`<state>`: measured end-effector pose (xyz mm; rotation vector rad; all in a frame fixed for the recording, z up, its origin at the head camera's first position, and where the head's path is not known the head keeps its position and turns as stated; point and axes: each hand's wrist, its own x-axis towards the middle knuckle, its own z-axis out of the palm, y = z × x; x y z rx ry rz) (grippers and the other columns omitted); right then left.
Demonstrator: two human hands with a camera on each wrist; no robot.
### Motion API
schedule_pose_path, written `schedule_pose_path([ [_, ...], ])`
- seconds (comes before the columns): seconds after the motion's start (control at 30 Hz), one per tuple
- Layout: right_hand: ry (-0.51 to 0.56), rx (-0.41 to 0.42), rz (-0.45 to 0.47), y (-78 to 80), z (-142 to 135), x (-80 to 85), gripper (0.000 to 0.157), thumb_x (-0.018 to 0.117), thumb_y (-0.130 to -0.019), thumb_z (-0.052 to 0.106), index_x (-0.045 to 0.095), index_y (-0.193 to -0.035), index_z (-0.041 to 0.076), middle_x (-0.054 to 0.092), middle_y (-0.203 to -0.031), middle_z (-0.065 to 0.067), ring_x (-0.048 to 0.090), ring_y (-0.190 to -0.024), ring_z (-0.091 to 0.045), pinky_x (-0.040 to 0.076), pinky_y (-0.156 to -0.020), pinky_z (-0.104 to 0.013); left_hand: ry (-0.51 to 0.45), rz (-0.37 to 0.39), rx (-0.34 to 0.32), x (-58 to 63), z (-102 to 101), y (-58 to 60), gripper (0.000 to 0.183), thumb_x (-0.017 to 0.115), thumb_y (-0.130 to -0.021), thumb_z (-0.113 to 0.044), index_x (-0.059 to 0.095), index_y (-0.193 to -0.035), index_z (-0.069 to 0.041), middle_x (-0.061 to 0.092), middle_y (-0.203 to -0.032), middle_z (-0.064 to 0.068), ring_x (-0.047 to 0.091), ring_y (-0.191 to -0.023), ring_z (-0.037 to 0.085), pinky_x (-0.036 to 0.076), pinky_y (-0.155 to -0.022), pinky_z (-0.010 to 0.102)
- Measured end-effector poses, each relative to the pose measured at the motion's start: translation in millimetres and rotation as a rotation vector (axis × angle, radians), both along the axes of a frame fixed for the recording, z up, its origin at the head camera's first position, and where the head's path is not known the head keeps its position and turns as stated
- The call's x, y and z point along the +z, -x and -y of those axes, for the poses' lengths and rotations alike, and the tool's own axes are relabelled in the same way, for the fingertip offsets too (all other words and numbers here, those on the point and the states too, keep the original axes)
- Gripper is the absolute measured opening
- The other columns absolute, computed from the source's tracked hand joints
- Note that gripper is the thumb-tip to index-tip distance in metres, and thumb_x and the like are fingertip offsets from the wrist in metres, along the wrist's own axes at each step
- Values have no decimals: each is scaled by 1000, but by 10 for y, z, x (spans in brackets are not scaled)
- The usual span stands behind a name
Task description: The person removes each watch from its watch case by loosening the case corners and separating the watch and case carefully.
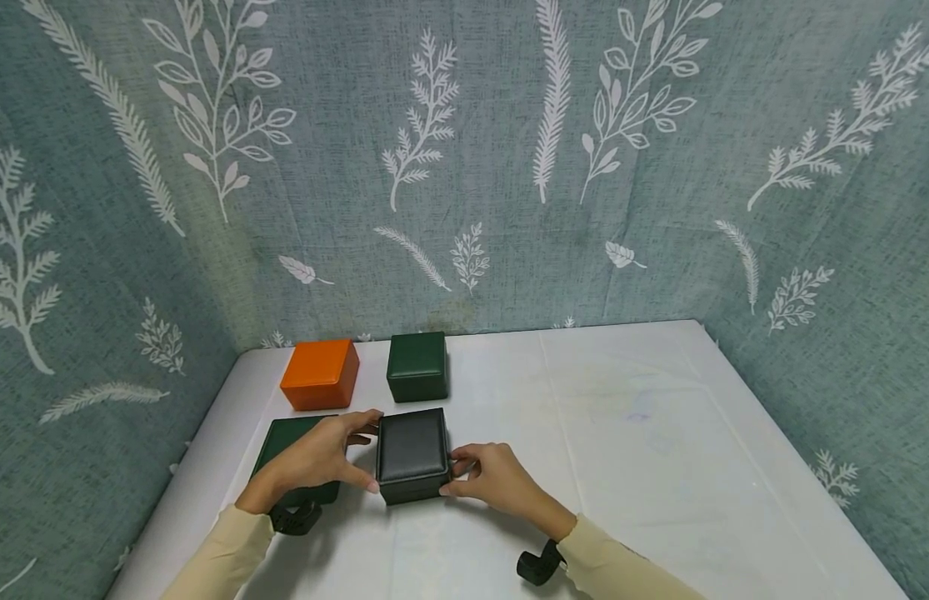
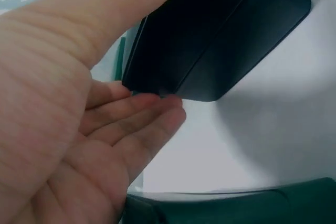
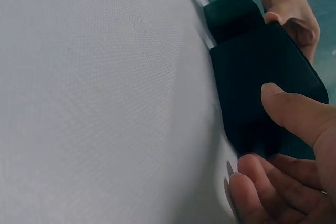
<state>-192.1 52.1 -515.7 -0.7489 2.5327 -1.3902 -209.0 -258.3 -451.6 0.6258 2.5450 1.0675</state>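
A black box with a padded lid stands between the two hands, slightly turned, at the near middle of the table. My left hand holds its left side, fingers at the far corner and thumb at the near one. In the left wrist view its fingertips touch the edge of the black box. On the right side, my right hand grips the box; its thumb lies against one face, with the fingers curled at the edge. Partly hidden under the left hand and wrist is a green box.
Behind the black box stands a smaller green box, with an orange box to its left. White cloth covers the table. A leaf-patterned curtain hangs along the back and sides.
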Motion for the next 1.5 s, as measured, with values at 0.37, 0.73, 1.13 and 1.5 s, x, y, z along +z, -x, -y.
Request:
schedule_pose_path([
  [0.37,-40,34,-131,-25,12,10,40,88,-83,23,75,-114,1,73,-86,3,60,-64,3,50,-60,-19,-73,35,-2,-22,-30,-13,116,99,-66,-33,36,-153,11,49,-150,24,56,-132,37,45,-106,44],
  [0.73,-23,31,-173,-93,-307,16,32,86,-86,22,76,-111,5,71,-88,6,60,-68,2,52,-61,-21,-193,28,-66,-8,-332,8,112,98,-69,-28,36,-154,9,53,-146,18,58,-129,31,46,-106,36],
  [1.13,-34,-3,-239,-108,-906,105,34,87,-85,17,75,-114,4,72,-91,4,62,-70,-1,55,-63,-24,-228,-60,-122,-28,-924,121,108,98,-70,-27,39,-153,6,50,-147,17,57,-127,30,50,-102,38],
  [1.5,-55,-50,-264,-257,-1358,82,39,87,-85,19,73,-115,-2,70,-86,4,62,-70,-1,55,-62,-24,-236,-95,-190,-135,-1394,177,96,99,-68,-29,50,-145,1,58,-131,7,60,-121,22,50,-99,30],
])
